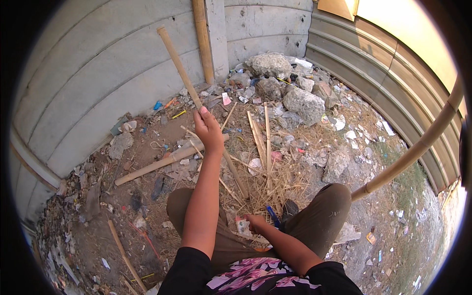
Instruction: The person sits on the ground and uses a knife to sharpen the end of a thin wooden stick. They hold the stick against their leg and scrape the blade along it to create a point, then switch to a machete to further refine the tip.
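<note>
The left hand (208, 132) has its fingers clamped on a slanting bamboo stick (178, 59) — lower end at the strawy, littered ground (172, 131), before grey wall (123, 59) and corrugated sheeting (373, 66); right hand (255, 224) curled — hold unclear.

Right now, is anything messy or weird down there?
Yes! Loose litter is scattered over the dirt ground, even around the bamboo pole that the left hand holds. Rough rubble chunks lie heaped in the corner by the concrete wall. It looks odd because the trash isn't gathered up.
</note>
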Available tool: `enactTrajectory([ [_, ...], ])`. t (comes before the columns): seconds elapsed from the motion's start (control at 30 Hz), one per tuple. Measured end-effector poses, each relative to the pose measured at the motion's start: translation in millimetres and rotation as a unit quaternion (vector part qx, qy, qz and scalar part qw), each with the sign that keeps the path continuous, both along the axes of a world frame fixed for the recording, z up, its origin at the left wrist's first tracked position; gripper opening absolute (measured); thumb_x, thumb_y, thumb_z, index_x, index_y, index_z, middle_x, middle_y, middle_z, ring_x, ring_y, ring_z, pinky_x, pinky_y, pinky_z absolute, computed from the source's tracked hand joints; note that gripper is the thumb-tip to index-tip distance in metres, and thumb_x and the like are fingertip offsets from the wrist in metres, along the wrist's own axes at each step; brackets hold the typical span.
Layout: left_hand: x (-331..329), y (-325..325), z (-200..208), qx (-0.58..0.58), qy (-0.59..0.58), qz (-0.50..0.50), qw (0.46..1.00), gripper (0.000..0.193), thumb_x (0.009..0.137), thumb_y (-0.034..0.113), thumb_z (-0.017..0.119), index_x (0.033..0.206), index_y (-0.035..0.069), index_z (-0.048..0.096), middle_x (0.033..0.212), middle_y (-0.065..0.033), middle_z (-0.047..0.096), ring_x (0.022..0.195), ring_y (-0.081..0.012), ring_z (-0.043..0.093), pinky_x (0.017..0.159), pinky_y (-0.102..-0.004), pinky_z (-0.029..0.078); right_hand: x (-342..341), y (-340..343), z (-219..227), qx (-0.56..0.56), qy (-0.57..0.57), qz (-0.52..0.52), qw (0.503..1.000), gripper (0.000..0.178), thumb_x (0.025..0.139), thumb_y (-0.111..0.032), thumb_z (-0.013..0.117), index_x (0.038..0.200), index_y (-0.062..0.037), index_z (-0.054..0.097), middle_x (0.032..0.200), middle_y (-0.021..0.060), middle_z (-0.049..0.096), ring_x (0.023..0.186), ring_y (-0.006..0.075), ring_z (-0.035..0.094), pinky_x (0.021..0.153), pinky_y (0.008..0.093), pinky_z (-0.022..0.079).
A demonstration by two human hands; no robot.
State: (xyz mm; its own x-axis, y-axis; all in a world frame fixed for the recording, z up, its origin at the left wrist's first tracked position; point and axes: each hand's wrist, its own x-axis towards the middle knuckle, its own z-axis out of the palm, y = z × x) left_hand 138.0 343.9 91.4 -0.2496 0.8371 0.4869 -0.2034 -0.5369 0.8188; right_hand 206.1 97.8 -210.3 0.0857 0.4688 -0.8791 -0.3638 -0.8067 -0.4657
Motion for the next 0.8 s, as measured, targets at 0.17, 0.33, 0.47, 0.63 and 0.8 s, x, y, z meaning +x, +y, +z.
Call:
enactTrajectory([
  [0.17,-9.0,-2.0,17.3,-0.029,-0.092,-0.214,0.972,0.03,0.104,0.036,0.052,0.09,0.011,0.045,0.067,0.0018,0.045,0.055,-0.0085,0.044,0.049,-0.0253,0.037,24.3,26.7,37.6,0.034,0.092,-0.058,0.993,0.02,0.085,-0.02,0.064,0.085,-0.0019,0.055,0.061,0.0063,0.048,0.046,0.0189,0.045,0.042,0.0364,0.037],
  [0.33,-19.6,-11.6,48.9,0.019,0.079,-0.189,0.979,0.037,0.102,0.042,0.053,0.108,0.005,0.055,0.084,-0.0091,0.066,0.075,-0.0168,0.063,0.072,-0.0293,0.048,7.2,27.9,103.6,0.146,-0.011,-0.033,0.989,0.018,0.085,-0.017,0.064,0.082,-0.0017,0.055,0.057,0.0007,0.043,0.043,0.0152,0.042,0.041,0.0344,0.033],
  [0.47,-30.2,-24.0,80.3,0.06,0.016,-0.243,0.968,0.039,0.103,0.045,0.051,0.109,0.007,0.058,0.096,-0.0089,0.072,0.09,-0.0175,0.067,0.08,-0.0305,0.047,-5.6,29.6,100.4,0.195,-0.026,-0.026,0.98,0.018,0.084,-0.016,0.065,0.075,-0.0031,0.057,0.053,0.0012,0.043,0.041,0.0156,0.041,0.04,0.0343,0.033],
  [0.63,-50.6,-27.2,87.0,0.067,-0.05,-0.304,0.949,0.036,0.104,0.042,0.05,0.094,0.009,0.058,0.085,-0.0068,0.064,0.081,-0.0175,0.061,0.074,-0.032,0.048,-17.9,26.8,114.6,0.231,-0.069,-0.035,0.97,0.019,0.084,-0.016,0.066,0.073,-0.003,0.056,0.053,0.0013,0.046,0.041,0.0142,0.043,0.039,0.0333,0.032],
  [0.8,-52.1,-30.1,89.4,0.024,-0.115,-0.37,0.921,0.034,0.104,0.04,0.053,0.085,0.012,0.05,0.064,0.0042,0.04,0.054,-0.0074,0.038,0.049,-0.0236,0.032,-22.5,22.1,158.6,0.389,-0.218,-0.049,0.894,0.021,0.087,-0.015,0.066,0.074,-0.0038,0.055,0.054,0.0007,0.049,0.044,0.0114,0.046,0.043,0.0299,0.035],
])
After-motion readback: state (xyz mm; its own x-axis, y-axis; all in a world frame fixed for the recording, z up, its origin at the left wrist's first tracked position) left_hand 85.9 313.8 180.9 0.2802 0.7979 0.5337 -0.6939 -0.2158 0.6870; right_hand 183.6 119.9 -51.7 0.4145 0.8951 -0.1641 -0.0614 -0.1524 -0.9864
